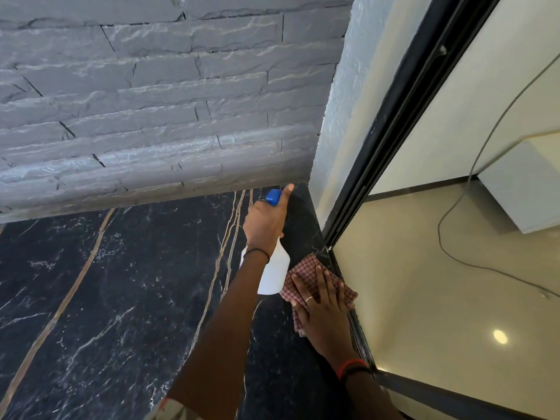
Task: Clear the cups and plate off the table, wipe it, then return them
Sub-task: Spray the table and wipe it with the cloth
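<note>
My left hand (265, 221) grips a white spray bottle (274, 274) with a blue nozzle (273, 197), its index finger stretched along the nozzle toward the back right corner. Flat on a red-and-white checked cloth (306, 275), my right hand (321, 301) presses it onto the black marble table (121, 283) at its right edge. No cups or plate are in view.
A grey stone-brick wall (151, 101) runs along the table's far side. On the right stands a black-framed glass panel (385, 131). Beyond it lie a glossy cream floor (439, 298), a thin cable (448, 247) and a white cabinet (527, 183).
</note>
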`<state>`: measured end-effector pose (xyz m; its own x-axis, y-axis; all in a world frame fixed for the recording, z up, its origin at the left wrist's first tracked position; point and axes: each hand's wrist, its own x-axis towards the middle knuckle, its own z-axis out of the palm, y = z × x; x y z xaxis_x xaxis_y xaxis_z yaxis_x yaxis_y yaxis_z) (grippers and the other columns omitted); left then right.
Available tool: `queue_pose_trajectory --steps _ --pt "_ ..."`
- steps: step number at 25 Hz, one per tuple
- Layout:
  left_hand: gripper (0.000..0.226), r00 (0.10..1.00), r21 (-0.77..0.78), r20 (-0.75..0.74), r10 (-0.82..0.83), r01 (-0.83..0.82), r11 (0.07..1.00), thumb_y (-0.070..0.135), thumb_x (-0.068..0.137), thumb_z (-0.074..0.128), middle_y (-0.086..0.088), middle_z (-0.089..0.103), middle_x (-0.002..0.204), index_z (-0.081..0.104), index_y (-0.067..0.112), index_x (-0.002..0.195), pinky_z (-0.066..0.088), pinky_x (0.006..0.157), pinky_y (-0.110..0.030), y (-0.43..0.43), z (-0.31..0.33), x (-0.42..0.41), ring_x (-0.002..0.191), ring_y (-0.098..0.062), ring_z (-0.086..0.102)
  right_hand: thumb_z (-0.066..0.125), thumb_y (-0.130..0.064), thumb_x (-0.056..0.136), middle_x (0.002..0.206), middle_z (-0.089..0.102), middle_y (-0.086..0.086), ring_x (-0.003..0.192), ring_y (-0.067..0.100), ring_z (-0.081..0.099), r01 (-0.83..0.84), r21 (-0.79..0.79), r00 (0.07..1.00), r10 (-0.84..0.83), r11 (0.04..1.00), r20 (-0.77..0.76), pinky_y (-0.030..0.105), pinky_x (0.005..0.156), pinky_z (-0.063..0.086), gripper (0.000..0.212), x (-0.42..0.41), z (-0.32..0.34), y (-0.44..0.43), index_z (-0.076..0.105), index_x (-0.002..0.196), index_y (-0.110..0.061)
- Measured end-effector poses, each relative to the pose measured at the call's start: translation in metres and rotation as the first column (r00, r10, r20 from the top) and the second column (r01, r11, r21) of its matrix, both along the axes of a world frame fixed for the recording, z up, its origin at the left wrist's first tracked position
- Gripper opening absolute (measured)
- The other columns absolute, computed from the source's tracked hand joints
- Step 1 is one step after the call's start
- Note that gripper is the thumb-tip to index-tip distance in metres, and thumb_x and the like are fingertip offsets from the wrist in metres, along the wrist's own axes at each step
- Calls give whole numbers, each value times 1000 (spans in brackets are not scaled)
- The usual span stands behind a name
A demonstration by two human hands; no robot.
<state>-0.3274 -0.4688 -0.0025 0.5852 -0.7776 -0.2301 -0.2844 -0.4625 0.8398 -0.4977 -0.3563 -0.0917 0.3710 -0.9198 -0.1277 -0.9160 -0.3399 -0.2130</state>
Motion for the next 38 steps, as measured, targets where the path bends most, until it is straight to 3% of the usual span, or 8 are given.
queue_pose_trajectory --steps 7,11,15,24,26,29,35,38 --pt "60 998 14 44 -33 32 999 60 89 50 -18 69 84 61 3 103 56 67 -30 -6 1 7 67 -26 66 31 -46 93 145 45 17 135 36 40 -6 -12 1000 6 1000 -13 59 107 32 50 -4 -7 1 44 140 -35" --pt "56 997 -15 -69 -46 45 999 60 89 51 -12 68 79 63 6 101 57 70 -32 -3 1 18 66 -24 65 22 -50 96 156 25 15 145 34 18 -2 21 1000 3 1000 -22 56 116 14 52 -2 -14 -15 27 146 -39" --pt "54 992 -42 -109 -67 63 997 63 88 48 -3 66 72 63 11 96 55 67 -29 4 1 32 67 -19 65 26 -45 101 160 6 13 148 31 -1 36 27 999 -35 999 -41 53 119 2 50 16 -15 -80 17 149 -38" --pt "55 995 -57 -84 -51 46 997 67 86 45 -1 65 68 62 14 85 53 67 -26 20 -13 88 61 -12 62 27 -46 101 160 -5 15 147 35 -4 39 125 999 -38 991 -7 56 117 0 52 103 -14 -229 15 151 -37" --pt "54 997 -54 -71 -38 34 998 70 84 44 3 61 63 59 18 78 50 65 -26 23 -14 101 55 -8 58 31 -46 100 160 -4 16 147 35 -5 -69 115 997 73 991 -34 57 117 0 55 125 -16 -225 13 152 -36" --pt "74 996 -52 -88 -10 5 999 78 75 41 -6 63 67 63 8 84 56 70 -35 25 -11 115 56 -15 59 37 -47 98 159 -2 20 147 36 -5 -273 57 954 278 960 -114 57 117 3 63 136 -21 -175 8 152 -34" --pt "54 994 -84 -109 19 -28 996 64 88 46 -4 66 71 63 14 87 61 72 -46 24 -3 126 56 -18 62 22 -54 97 158 13 16 146 33 11 -285 -13 957 283 959 -68 55 116 8 57 58 -27 -64 10 151 -38" --pt "51 992 -71 -123 30 -39 997 62 89 47 -4 65 72 62 13 88 60 73 -41 35 -4 125 59 -17 62 5 -59 95 159 9 15 145 32 1 -228 24 966 230 973 -121 50 115 -6 59 24 -17 -73 9 150 -37"
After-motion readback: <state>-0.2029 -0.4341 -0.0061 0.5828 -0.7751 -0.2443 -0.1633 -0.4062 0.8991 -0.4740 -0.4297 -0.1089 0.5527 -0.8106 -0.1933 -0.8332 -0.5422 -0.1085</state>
